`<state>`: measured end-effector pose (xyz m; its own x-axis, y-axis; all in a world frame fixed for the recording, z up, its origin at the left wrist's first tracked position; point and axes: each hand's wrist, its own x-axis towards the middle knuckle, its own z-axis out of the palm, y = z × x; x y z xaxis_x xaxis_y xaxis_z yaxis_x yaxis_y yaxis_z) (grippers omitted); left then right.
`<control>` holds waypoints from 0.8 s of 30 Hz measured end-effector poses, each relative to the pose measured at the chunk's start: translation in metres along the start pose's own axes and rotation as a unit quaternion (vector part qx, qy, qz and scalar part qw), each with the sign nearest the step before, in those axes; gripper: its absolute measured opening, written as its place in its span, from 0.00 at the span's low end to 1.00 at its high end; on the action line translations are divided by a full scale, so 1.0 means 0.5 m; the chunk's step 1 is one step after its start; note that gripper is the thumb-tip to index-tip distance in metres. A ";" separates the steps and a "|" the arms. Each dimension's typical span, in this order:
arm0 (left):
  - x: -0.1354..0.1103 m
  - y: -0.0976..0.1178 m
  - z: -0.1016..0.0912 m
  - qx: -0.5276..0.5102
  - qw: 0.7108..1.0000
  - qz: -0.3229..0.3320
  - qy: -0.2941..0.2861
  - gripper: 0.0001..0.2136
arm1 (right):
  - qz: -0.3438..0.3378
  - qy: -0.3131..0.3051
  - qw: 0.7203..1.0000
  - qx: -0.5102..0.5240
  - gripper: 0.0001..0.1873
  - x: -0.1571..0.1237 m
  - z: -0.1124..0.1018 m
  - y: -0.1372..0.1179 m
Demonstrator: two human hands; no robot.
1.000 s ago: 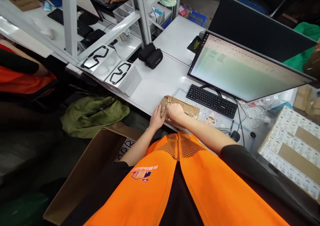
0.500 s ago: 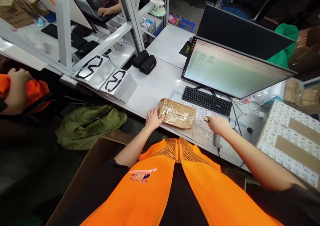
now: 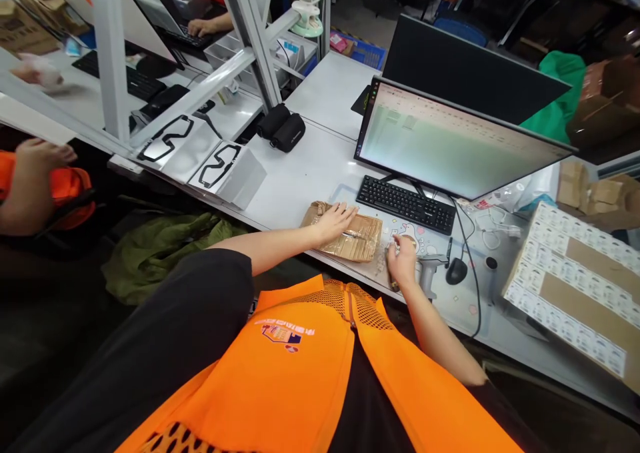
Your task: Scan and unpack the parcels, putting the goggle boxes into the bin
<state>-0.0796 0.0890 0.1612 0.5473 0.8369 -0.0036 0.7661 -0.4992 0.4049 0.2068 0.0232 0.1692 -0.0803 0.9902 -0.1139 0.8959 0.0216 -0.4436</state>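
Observation:
A brown paper parcel (image 3: 357, 243) wrapped in clear tape lies near the desk's front edge. My left hand (image 3: 336, 223) rests flat across its top, fingers stretched out. Just right of the parcel, my right hand (image 3: 401, 261) is closed around a small dark and yellowish tool (image 3: 394, 283). Only its lower end shows below the palm, so its kind is unclear. A grey handheld scanner (image 3: 429, 273) sits right beside my right hand.
Behind are a keyboard (image 3: 405, 204) and a monitor (image 3: 455, 139). To the right lie a mouse (image 3: 456, 271) and a large labelled carton (image 3: 575, 293). Two white boxes with goggle pictures (image 3: 233, 173) and black cases (image 3: 287, 131) stand left. A co-worker's arm (image 3: 33, 179) shows far left.
My left hand has moved from the parcel's left end onto its top. My right hand has come left, closer to the parcel, and turned so the tool's end points down.

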 end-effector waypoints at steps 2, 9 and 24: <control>-0.007 0.009 0.007 -0.002 1.000 -0.007 0.008 0.34 | -0.137 -0.022 0.989 0.054 0.24 -0.017 -0.006 -0.064; 0.003 0.011 -0.071 0.101 0.991 0.052 -0.073 0.28 | -0.241 -0.189 0.948 -0.086 0.24 -0.043 0.022 -0.184; 0.075 -0.084 -0.152 -0.283 0.919 -0.171 -0.214 0.15 | -0.196 -0.204 0.952 -0.114 0.29 0.018 -0.003 -0.178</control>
<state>-0.1169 0.1586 0.2136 0.4820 0.6982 -0.5293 0.6867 0.0742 0.7232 0.1268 0.0305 0.2090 -0.5502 0.7643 -0.3364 0.8297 0.4549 -0.3234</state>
